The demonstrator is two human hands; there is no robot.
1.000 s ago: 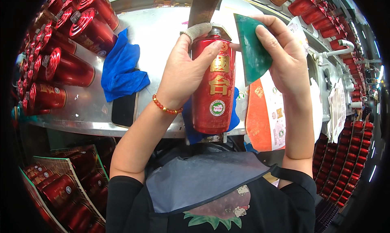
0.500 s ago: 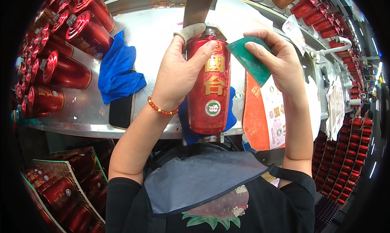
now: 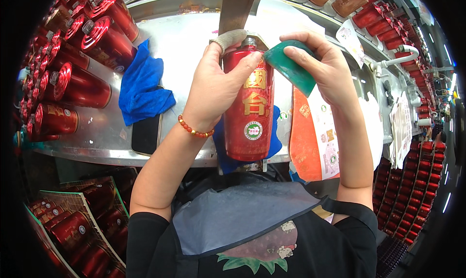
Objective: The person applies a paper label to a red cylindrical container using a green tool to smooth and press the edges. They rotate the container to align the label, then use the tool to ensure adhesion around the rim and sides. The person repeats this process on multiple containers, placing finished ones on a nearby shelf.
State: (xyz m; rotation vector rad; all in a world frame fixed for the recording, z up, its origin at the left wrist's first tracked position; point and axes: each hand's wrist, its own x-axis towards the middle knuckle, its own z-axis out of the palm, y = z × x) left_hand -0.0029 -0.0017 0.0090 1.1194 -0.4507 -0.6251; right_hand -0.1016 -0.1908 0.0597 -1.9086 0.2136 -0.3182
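Pinching a green sheet (image 3: pixel 291 70) — right hand (image 3: pixel 334 75), thumb (image 3: pixel 300 57) extended.

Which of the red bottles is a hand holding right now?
The central red bottle, the one over a blue cloth: the left hand grips it near its neck. No hand touches the red bottles grouped at the picture's left.

green scraper (image 3: pixel 290 73) | swung from upright to slanted | tip now at red bottle's (image 3: pixel 248 120) shoulder
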